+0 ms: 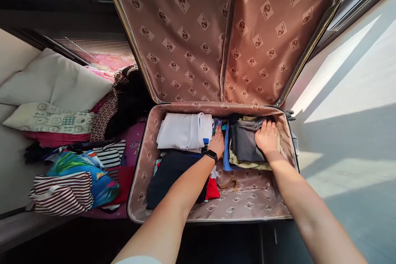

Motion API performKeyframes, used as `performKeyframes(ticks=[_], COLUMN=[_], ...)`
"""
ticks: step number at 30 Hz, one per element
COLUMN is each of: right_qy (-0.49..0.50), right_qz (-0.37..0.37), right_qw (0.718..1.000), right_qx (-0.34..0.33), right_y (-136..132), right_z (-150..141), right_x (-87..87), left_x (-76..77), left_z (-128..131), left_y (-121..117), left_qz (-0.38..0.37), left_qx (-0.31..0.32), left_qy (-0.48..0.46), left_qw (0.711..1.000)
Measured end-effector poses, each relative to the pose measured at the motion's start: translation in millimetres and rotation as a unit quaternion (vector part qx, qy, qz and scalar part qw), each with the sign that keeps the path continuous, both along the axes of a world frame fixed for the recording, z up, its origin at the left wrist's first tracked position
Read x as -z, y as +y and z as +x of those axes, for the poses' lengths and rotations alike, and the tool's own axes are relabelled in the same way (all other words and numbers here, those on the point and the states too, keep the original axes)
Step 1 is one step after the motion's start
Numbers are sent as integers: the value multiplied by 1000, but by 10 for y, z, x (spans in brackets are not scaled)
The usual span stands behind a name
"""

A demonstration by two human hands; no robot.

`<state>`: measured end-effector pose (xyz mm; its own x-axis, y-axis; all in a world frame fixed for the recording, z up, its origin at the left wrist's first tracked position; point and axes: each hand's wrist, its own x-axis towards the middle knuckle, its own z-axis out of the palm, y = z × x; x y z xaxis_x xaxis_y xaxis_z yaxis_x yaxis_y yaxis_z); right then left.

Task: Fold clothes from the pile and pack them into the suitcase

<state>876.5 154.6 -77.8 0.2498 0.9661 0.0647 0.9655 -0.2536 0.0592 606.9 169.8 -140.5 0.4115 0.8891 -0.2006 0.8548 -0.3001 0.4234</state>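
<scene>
An open suitcase (247,214) with a patterned pinkish lining holds several folded clothes. My right hand (267,135) lies flat, fingers stretched out, on the right edge of a folded grey garment (249,142) atop a stack. Between that stack and some folded white clothes (182,131), my left hand (217,142) reaches in with its fingers extended, close to the white clothes' right end; a dark watch is on the wrist. Below the white clothes lies a dark navy garment (171,177), with a red cloth (213,189) beside it. Blue and khaki fabric shows under the grey garment.
The suitcase lid (201,37) stands raised at the back. To the left are a striped garment (63,194), a bright blue garment (83,173), a patterned pillow (52,117) and other clothes. A pale wall (355,132) rises on the right. A tan strap (230,183) lies on the suitcase floor.
</scene>
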Motion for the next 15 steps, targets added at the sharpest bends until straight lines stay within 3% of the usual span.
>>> performKeyframes(ticks=[5,10,15], right_qy=[21,6,18], right_qz=[6,-41,-95], right_qw=[1000,999,995], right_qx=[-3,-12,-27], right_y=[4,-59,-283], right_z=[6,99,269], right_x=[13,-24,-192], left_x=[84,14,-107], left_z=[-56,-34,-313], left_y=[50,87,148], left_qz=[-27,-42,-25], left_qx=[24,12,-33], left_qy=[31,89,7], left_qw=[999,995,999])
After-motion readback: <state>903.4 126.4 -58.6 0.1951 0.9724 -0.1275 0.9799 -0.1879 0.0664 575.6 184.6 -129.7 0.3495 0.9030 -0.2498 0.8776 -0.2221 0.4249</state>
